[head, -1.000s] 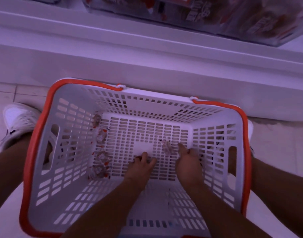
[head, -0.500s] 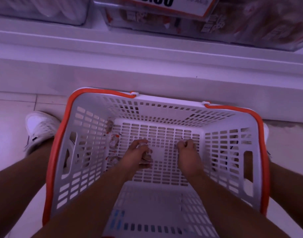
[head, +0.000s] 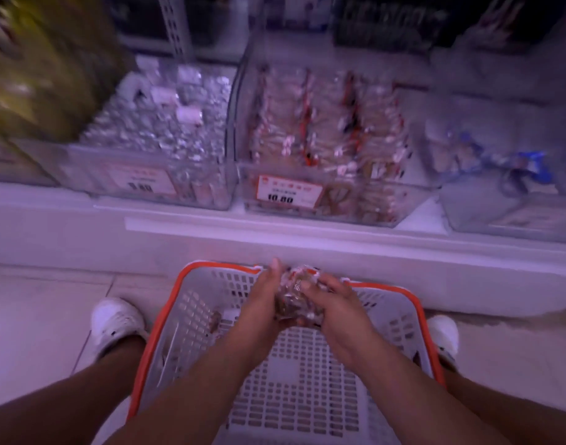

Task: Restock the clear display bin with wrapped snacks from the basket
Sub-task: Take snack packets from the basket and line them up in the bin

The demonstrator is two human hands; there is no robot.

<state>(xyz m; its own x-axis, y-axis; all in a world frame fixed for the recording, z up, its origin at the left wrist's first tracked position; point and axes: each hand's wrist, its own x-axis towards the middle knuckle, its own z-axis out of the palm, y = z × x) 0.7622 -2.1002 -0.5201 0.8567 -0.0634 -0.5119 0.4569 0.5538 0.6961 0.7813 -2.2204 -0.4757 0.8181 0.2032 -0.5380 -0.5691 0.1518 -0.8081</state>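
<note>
display bin (head: 320,187) open-topped, shelf ledge (head: 275,239) between

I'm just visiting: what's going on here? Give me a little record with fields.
setting: shop shelf above a tiled floor
left hand: cups wrapped snacks
right hand: cups the same bundle
basket: white, orange rim, on floor, a few snacks left at its left side
target bin: clear, tagged 10.00, holds similar wrapped snacks
neighbour bin: silver-wrapped items

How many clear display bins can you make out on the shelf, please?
3 plainly: one with silvery wrapped sweets on the left, one with red-trimmed snack packs in the middle, one with blue-wrapped items on the right. Blur at the far left may hide another.
</note>
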